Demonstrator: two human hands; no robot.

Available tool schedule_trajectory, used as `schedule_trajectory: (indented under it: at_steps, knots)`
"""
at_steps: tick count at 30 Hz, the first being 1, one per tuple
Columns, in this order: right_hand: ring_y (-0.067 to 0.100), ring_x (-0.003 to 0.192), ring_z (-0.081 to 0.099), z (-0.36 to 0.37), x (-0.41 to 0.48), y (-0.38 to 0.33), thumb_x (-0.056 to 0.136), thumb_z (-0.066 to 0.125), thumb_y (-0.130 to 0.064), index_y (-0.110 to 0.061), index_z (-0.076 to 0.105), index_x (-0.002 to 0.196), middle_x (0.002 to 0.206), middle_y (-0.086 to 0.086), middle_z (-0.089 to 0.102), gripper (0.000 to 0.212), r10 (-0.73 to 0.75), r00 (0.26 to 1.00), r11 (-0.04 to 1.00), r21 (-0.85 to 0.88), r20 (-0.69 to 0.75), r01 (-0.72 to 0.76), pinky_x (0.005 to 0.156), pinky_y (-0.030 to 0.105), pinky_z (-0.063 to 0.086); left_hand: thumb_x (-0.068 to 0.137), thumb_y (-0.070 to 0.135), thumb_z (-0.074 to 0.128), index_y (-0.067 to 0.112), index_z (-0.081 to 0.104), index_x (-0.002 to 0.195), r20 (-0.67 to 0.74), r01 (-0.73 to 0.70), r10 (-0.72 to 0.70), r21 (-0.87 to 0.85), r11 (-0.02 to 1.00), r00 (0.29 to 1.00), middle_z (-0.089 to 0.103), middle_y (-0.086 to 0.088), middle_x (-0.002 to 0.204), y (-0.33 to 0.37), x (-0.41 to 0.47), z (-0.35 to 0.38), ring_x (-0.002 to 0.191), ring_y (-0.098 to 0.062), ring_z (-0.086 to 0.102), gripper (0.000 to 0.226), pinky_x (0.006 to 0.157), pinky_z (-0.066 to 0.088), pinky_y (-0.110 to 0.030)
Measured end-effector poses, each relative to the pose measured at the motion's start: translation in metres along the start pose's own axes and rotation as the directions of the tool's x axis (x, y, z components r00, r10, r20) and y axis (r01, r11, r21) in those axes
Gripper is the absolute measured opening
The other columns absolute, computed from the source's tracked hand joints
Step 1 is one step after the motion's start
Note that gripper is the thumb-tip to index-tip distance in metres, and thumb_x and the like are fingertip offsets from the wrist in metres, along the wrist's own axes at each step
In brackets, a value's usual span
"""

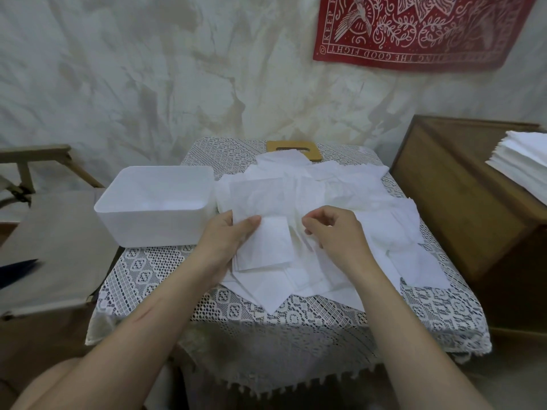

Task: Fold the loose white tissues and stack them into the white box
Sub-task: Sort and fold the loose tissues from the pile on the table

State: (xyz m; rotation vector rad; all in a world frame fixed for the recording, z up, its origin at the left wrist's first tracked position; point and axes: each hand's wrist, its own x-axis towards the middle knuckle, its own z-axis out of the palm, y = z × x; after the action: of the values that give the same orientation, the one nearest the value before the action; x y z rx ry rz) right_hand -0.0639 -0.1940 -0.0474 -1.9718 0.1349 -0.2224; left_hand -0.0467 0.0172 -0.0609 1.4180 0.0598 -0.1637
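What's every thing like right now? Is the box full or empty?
white box: upright, top open, looks empty.
loose tissues: spread in a messy heap beside the box.
small tissue: held over the heap, thumb on top.
left hand: grips the small tissue.
right hand: fingers curled over the heap; a pinch cannot be told.
wooden lid: lying flat behind, partly under tissues.
neat tissue stack: resting on the wooden cabinet.

One white box [154,202], one wooden lid [273,147], one lace-covered table [296,321], one red wall cloth [414,28], one wooden cabinet [444,196], one tissue stack [521,155], loose tissues [310,187] overlapping, too many to count.
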Motion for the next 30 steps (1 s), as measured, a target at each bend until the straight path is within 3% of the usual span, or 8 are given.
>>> schedule_trajectory:
  at_steps: [3,7,12,16,19,23,26,30]
  knots:
    - [0.009,0.077,0.064,-0.010,-0.005,0.003,0.088,0.072,-0.034,-0.030,0.074,0.089,0.082,-0.014,0.071,0.004,0.008,1.000,0.985,-0.172,-0.026,-0.013,0.077,0.033,0.052,0.098,0.017,0.068,0.007,0.071,0.112,-0.013,0.005,-0.004,0.020,1.000,1.000,0.079,-0.009,0.110,0.002,-0.006,-0.001,0.107,-0.032,0.073,0.018,0.100,0.056,-0.053]
    - [0.007,0.086,0.060,-0.012,-0.018,0.002,0.087,0.073,-0.044,-0.029,0.069,0.104,0.094,-0.012,0.066,0.023,0.011,0.999,0.946,-0.325,0.031,0.000,0.066,0.024,0.040,0.100,0.012,0.064,0.009,0.071,0.112,-0.017,-0.008,0.008,0.003,1.000,1.000,0.080,-0.004,0.104,0.002,-0.014,-0.001,0.101,-0.027,0.075,0.014,0.091,0.059,-0.044]
    - [0.017,0.102,0.058,-0.003,-0.025,-0.004,0.084,0.071,-0.056,-0.031,0.059,0.126,0.116,-0.006,0.054,0.050,-0.062,0.984,0.813,-0.563,0.165,0.146,0.085,0.035,0.044,0.100,0.014,0.064,0.011,0.071,0.110,-0.022,-0.007,0.007,0.017,1.000,1.000,0.080,-0.004,0.104,0.003,-0.015,-0.001,0.100,-0.027,0.076,0.012,0.091,0.059,-0.046]
    - [0.023,0.097,0.062,0.005,-0.021,-0.005,0.096,0.058,-0.037,-0.028,0.066,0.115,0.114,-0.003,0.056,0.023,-0.119,0.987,0.737,-0.657,0.107,0.160,0.078,0.035,0.046,0.100,0.014,0.064,0.011,0.071,0.109,-0.023,-0.009,0.009,0.026,1.000,1.000,0.080,-0.006,0.105,0.004,-0.015,-0.004,0.099,-0.029,0.076,0.011,0.094,0.059,-0.049]
    - [0.020,0.085,0.062,0.006,-0.015,-0.010,0.098,0.054,-0.029,-0.023,0.072,0.094,0.096,-0.006,0.068,0.019,-0.245,0.969,0.821,-0.533,-0.003,0.206,0.069,0.033,0.045,0.101,0.015,0.064,0.011,0.072,0.112,-0.015,-0.026,0.027,0.037,0.999,1.000,0.079,-0.007,0.109,0.006,-0.014,-0.007,0.103,-0.030,0.075,0.014,0.096,0.057,-0.051]
    - [0.011,0.076,0.060,-0.001,-0.007,-0.027,0.092,0.063,-0.030,-0.023,0.072,0.085,0.079,-0.012,0.071,0.014,-0.222,0.955,0.971,-0.134,-0.195,0.199,0.070,0.032,0.047,0.102,0.014,0.061,0.012,0.071,0.111,-0.022,-0.063,0.064,0.034,0.997,0.998,0.080,-0.004,0.104,0.012,-0.013,-0.008,0.099,-0.026,0.076,0.014,0.088,0.059,-0.041]
    - [0.010,0.069,0.059,-0.002,0.000,-0.024,0.088,0.066,-0.031,-0.025,0.074,0.082,0.073,-0.009,0.070,0.011,-0.126,0.975,0.988,0.067,-0.185,0.140,0.070,0.040,0.053,0.102,0.014,0.060,0.011,0.069,0.118,-0.016,-0.086,0.086,0.031,0.996,0.996,0.080,-0.005,0.107,0.015,-0.013,-0.007,0.099,-0.024,0.076,0.019,0.087,0.059,-0.040]
    - [0.014,0.056,0.053,-0.001,0.005,-0.013,0.089,0.070,-0.032,-0.021,0.062,0.065,0.052,-0.010,0.057,0.028,-0.037,0.996,0.999,0.024,-0.076,0.039,0.064,0.035,0.042,0.102,0.014,0.060,0.013,0.072,0.108,-0.030,-0.067,0.069,0.038,0.997,0.997,0.080,-0.004,0.102,0.014,-0.012,-0.005,0.091,-0.020,0.077,0.013,0.081,0.060,-0.037]
